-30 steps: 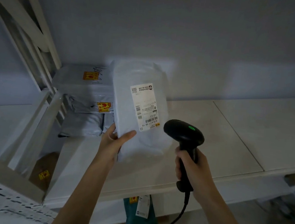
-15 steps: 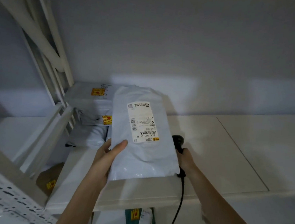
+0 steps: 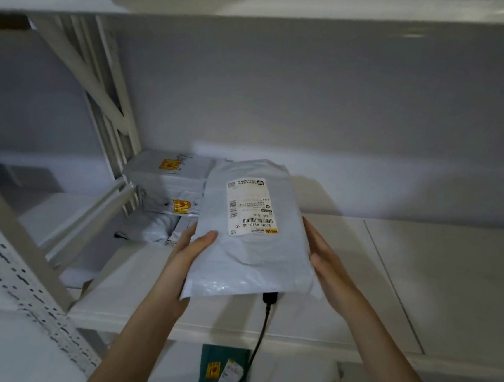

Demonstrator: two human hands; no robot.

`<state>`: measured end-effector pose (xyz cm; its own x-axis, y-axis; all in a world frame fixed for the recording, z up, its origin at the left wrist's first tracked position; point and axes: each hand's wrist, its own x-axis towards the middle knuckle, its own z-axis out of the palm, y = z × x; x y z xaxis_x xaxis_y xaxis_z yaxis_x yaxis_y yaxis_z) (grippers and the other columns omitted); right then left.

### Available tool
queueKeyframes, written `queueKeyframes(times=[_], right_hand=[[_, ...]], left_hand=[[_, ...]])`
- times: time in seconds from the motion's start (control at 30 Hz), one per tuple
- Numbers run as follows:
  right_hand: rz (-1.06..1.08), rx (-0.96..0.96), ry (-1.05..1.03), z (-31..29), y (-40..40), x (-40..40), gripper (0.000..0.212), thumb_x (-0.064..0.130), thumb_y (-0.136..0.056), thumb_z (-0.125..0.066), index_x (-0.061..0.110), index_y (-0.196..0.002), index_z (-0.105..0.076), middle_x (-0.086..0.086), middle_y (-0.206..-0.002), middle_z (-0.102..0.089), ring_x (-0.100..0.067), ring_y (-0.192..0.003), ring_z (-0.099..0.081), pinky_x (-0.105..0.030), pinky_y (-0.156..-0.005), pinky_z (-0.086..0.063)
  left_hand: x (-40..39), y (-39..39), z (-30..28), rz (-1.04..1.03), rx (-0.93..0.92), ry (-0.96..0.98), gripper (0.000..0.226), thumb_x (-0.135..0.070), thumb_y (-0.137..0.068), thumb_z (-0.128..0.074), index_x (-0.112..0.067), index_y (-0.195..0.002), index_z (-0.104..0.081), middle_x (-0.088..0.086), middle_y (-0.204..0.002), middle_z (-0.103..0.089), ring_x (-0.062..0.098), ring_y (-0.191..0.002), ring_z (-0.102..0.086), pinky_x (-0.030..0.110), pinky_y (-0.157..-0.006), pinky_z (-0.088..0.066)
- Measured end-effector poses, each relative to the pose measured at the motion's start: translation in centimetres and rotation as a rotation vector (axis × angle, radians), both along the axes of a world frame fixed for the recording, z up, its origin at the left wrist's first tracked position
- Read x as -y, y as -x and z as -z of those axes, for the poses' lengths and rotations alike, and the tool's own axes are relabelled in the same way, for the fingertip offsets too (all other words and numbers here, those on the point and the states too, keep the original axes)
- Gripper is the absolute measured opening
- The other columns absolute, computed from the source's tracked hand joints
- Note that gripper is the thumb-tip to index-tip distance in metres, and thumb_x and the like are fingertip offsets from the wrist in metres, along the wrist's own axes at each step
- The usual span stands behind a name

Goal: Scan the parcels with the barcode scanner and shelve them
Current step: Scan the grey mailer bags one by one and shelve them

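Observation:
A white plastic parcel (image 3: 254, 252) with a printed barcode label (image 3: 251, 206) is held label-up, just above the white shelf board (image 3: 419, 281). My left hand (image 3: 191, 246) grips its lower left edge, thumb on top. Against its right edge lies my right hand (image 3: 327, 258), fingers straight, so the parcel sits between both hands. The black barcode scanner (image 3: 269, 298) lies on the shelf under the parcel. Only its handle end shows, with its cable (image 3: 259, 334) hanging over the front edge.
A stack of grey parcels (image 3: 169, 177) with yellow stickers fills the shelf's back left corner, right beside the held parcel. A perforated upright post (image 3: 25, 262) stands at left. Another shelf board (image 3: 260, 11) runs overhead. A teal parcel (image 3: 222, 371) sits on the shelf below.
My right hand has put the scanner down on the shelf and come up flat against the parcel's right edge. The parcel has tipped lower and moved toward the grey stack.

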<state>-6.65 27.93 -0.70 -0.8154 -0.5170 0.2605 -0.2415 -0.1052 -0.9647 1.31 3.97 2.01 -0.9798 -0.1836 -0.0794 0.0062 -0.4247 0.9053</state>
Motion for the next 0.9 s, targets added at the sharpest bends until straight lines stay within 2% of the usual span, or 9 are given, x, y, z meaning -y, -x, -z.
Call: queueKeyframes(times=[0.17,0.27,0.33,0.43,0.53,0.63,0.7,0.77,0.9], right_hand=[[-0.061,-0.104,-0.006,-3.5,-3.2,-3.2,0.105,0.062,-0.074,-0.065,0.012,-0.150,-0.013,-0.004,-0.158,-0.019,-0.022,-0.146,-0.018,-0.052,-0.116,-0.019],[0.040,-0.171,-0.014,-4.8,-5.4,-4.7,0.106,0.070,-0.072,-0.058,0.008,-0.147,-0.016,-0.007,-0.154,-0.028,-0.011,-0.141,-0.030,-0.028,-0.112,-0.031],[0.123,-0.236,0.009,-5.7,-6.9,-5.5,0.102,0.075,-0.074,-0.048,0.007,-0.144,-0.024,0.009,-0.147,-0.042,0.000,-0.134,-0.037,-0.011,-0.102,-0.034],[0.218,-0.301,0.027,-7.0,-9.3,-6.4,0.094,0.077,-0.075,-0.044,0.012,-0.142,-0.031,0.023,-0.137,-0.050,0.002,-0.130,-0.042,-0.009,-0.098,-0.036],[0.322,-0.329,-0.028,-8.1,-11.6,-6.9,0.075,0.065,-0.085,-0.044,0.015,-0.140,-0.038,0.018,-0.138,-0.050,-0.002,-0.131,-0.043,-0.017,-0.105,-0.036],[0.371,-0.295,-0.078,-8.7,-14.1,-7.2,0.040,0.025,-0.098,-0.038,0.034,-0.137,-0.042,0.029,-0.132,-0.049,0.000,-0.129,-0.044,-0.030,-0.111,-0.035],[0.378,-0.301,-0.092,-9.9,-16.7,-7.1,0.032,0.040,-0.098,-0.040,0.062,-0.121,-0.044,0.050,-0.115,-0.049,0.021,-0.116,-0.044,-0.017,-0.103,-0.040],[0.367,-0.362,-0.090,-11.2,-19.6,-7.0,0.033,0.063,-0.085,-0.044,0.062,-0.118,-0.047,0.052,-0.112,-0.050,0.026,-0.111,-0.044,0.000,-0.092,-0.036],[0.334,-0.420,-0.112,-12.5,-23.3,-7.5,0.079,0.063,-0.074,-0.061,0.027,-0.139,-0.032,0.030,-0.137,-0.047,0.007,-0.128,-0.042,-0.005,-0.096,-0.035]], left_hand=[[-2.3,-2.0,-1.5,0.109,-0.034,-0.044,0.061,-0.032,-0.075,-0.068,-0.020,-0.133,-0.052,0.008,-0.123,-0.066,0.026,-0.106,-0.066,0.032,-0.072,-0.057],[-2.6,-3.7,-2.6,0.265,-0.160,0.106,0.087,-0.034,-0.063,-0.076,-0.025,-0.141,-0.038,-0.003,-0.121,-0.068,0.018,-0.108,-0.066,0.027,-0.074,-0.056],[-2.8,-4.6,-3.3,0.346,-0.203,0.264,0.107,-0.030,-0.048,-0.085,-0.030,-0.140,-0.030,-0.012,-0.122,-0.066,0.012,-0.111,-0.064,0.025,-0.079,-0.055],[-3.6,-5.6,-4.2,0.365,-0.250,0.377,0.099,-0.029,-0.049,-0.078,-0.036,-0.137,-0.034,-0.014,-0.131,-0.060,0.010,-0.120,-0.057,0.027,-0.091,-0.052],[-4.5,-7.1,-5.0,0.194,-0.180,0.349,0.079,-0.036,-0.042,-0.071,-0.039,-0.118,-0.051,-0.027,-0.097,-0.072,-0.004,-0.095,-0.066,0.015,-0.070,-0.054],[-5.0,-8.6,-6.0,0.143,-0.137,0.453,0.091,-0.047,-0.051,-0.074,-0.022,-0.134,-0.047,-0.001,-0.118,-0.068,0.010,-0.113,-0.060,0.032,-0.092,-0.050],[-3.7,-10.3,-5.5,0.188,-0.227,0.520,0.064,-0.025,-0.088,-0.060,0.005,-0.139,-0.036,0.030,-0.139,-0.043,0.034,-0.131,-0.040,0.041,-0.109,-0.030],[-2.6,-11.6,-5.1,0.240,-0.327,0.585,0.046,-0.006,-0.097,-0.045,0.008,-0.139,-0.033,0.027,-0.146,-0.038,0.031,-0.137,-0.035,0.033,-0.110,-0.029],[-5.2,-15.5,-10.3,0.215,-0.351,0.574,0.083,-0.074,-0.054,-0.071,-0.043,-0.128,-0.051,-0.020,-0.122,-0.064,-0.003,-0.114,-0.057,0.021,-0.089,-0.046]])
